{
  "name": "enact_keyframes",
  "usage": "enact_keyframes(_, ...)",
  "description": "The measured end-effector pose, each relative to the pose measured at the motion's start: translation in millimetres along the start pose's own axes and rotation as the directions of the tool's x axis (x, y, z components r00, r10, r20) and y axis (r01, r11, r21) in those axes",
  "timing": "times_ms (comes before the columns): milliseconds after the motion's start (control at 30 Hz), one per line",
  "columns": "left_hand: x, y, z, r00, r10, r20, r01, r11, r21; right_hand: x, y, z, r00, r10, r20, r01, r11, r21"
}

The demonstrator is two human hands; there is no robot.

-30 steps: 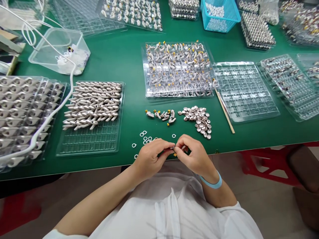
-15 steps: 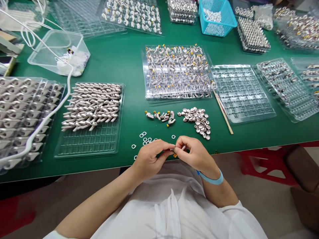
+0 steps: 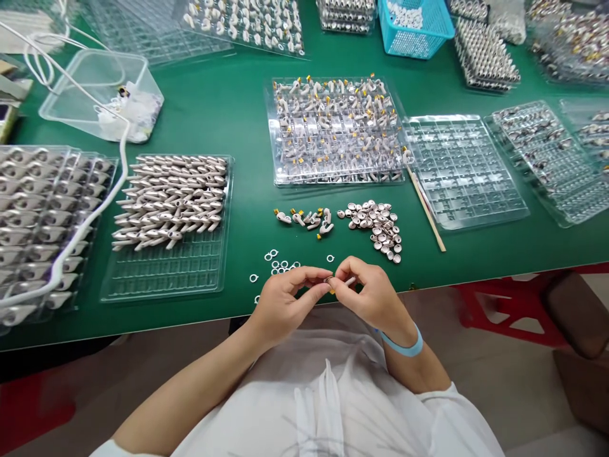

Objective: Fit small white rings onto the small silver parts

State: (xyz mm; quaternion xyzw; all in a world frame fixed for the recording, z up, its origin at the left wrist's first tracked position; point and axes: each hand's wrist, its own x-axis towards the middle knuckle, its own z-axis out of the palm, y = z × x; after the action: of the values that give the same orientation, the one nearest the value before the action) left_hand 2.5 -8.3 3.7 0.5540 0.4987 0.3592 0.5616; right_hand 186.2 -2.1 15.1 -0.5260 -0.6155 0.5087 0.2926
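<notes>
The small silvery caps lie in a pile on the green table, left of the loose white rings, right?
Not left: in the head view, the small silvery caps lie to the right of the loose white rings. They do lie in a pile on the green table.

the premises are assessed as a small-parts assembly workshop. a long green worktable (image 3: 214, 114) is set with clear plastic trays (image 3: 469, 171), in several of which metallic parts (image 3: 169, 200) are ranked in rows. loose metallic caps (image 3: 378, 222) and white rings (image 3: 280, 267) are laid out, and small white pieces (image 3: 404, 14) are held in a blue basket (image 3: 413, 46). a red stool (image 3: 523, 296) is noted alongside.
</notes>
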Motion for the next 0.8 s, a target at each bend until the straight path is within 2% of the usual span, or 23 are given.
enact_keyframes(100,2,5,0.2,0.990,-0.143,0.008,0.142,0.972,-0.188,-5,4,1,1.000,0.027,-0.011,-0.025,0.985,0.168)
enact_keyframes(267,8,14,-0.7,0.967,-0.244,0.067,0.252,0.911,-0.327,-14,13,4,0.998,0.027,-0.052,-0.009,0.947,0.322)
enact_keyframes(467,14,19,-0.2,0.939,-0.323,0.118,0.344,0.886,-0.310,-15,16,2,0.997,0.036,-0.065,-0.013,0.949,0.314)
enact_keyframes(800,16,17,2.8,0.923,-0.379,0.070,0.385,0.893,-0.232,-9,19,3,0.997,0.071,-0.033,-0.055,0.935,0.349)
